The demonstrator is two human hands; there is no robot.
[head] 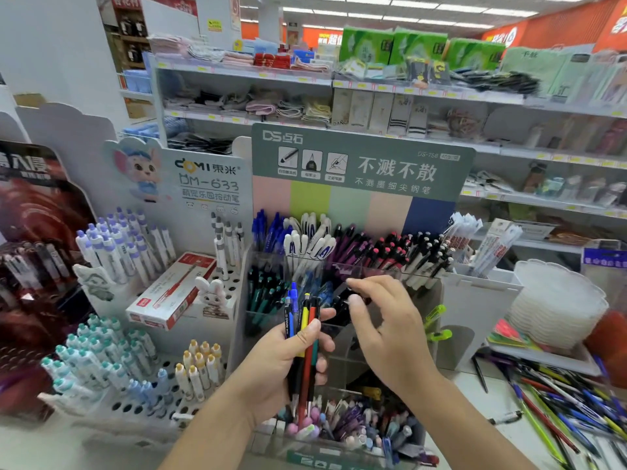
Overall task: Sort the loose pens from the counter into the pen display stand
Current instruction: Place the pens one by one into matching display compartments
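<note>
1. Left hand (285,357) is gripping a bunch of slim plastic pens (303,337), upright, in front of the clear acrylic pen display stand (342,337).
2. Right hand (380,320) is pinching a black pen (342,301) over a middle compartment.
3. Loose pens (556,405) are lying heaped at the counter's right edge, w/ bare white counter (475,398) nr the stand.

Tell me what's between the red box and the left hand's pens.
In the head view, a rabbit figure stands between the red box and the pens the left hand grips.

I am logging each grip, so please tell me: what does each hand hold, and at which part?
Left hand grips a bunch of slim plastic pens around mid-barrel. Right hand pinches a small black pen near its top end.
</note>
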